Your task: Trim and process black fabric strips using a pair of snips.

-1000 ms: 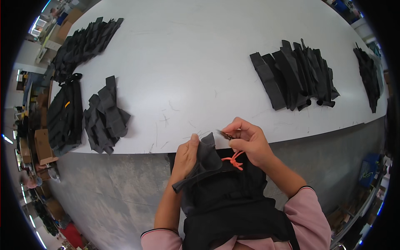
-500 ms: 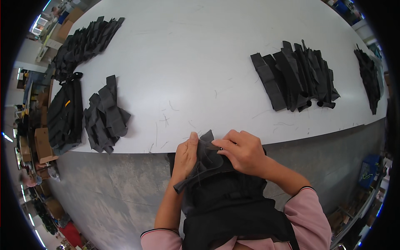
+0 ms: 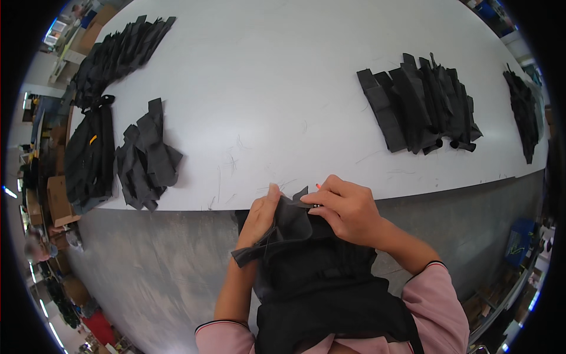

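Observation:
Close to the near edge of the table, my left hand grips a dark grey fabric piece, thumb pointing up along its side. The cloth hangs over my lap, with a narrow strip sticking out past my left wrist. My right hand is closed around small thread snips, mostly covered by the fingers. Their pointed metal end touches or lies just over the fabric's upper edge, and a bit of red shows above my forefinger.
Loose thread bits are scattered on the white table. Dark fabric pieces lie in a fanned pile at right, a smaller pile at left and another pile at far left. A black backpack lies by the left edge.
The fabric in my left hand has shifted slightly and its strip has swung left. My right hand has moved a little to the right, still holding the snips.

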`<state>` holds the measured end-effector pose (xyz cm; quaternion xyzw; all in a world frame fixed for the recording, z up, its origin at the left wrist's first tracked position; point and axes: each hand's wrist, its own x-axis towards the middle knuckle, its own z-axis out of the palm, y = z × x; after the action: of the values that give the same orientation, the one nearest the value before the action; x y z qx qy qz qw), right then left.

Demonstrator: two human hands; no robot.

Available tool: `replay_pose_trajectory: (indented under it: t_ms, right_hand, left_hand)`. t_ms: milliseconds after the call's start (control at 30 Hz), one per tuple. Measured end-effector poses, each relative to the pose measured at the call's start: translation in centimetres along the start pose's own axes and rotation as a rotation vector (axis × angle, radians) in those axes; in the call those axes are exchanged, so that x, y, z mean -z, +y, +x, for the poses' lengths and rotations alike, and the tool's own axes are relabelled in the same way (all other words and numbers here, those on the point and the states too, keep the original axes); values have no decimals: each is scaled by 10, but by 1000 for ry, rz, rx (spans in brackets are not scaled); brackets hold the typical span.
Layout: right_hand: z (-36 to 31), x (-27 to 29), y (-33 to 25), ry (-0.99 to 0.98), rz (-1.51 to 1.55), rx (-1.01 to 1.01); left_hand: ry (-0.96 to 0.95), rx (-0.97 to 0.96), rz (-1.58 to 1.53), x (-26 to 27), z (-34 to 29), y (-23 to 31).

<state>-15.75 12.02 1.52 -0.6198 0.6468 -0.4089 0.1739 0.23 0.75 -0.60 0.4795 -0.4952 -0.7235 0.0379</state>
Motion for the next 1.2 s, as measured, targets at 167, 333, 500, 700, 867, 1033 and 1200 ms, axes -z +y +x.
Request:
replay_pose_trajectory:
  t_ms: [167, 333, 500, 700, 867, 1033, 1200]
  right_hand:
    - [16, 14, -9, -261, 48, 56]
    - [31, 20, -9, -489, -40, 277]
    - [35, 17, -10, -488, -41, 317]
    - [35, 19, -7, -510, -37, 331]
    - [31, 20, 1, -594, 40, 253]
    - [18, 25, -3, -304, 234, -34]
    - [2, 10, 4, -255, 243, -163]
  left_hand:
    - [-175, 48, -12, 11, 2, -3]
    - [-178, 87, -27, 7, -4, 1]
    - [-204, 96, -67, 13, -1, -9]
    - [-231, 67, -57, 12, -1, -14]
    - [-255, 67, 33, 2, -6, -3]
    - [-172, 20, 66, 4, -4, -4]
    - [26, -116, 33, 1, -4, -12]
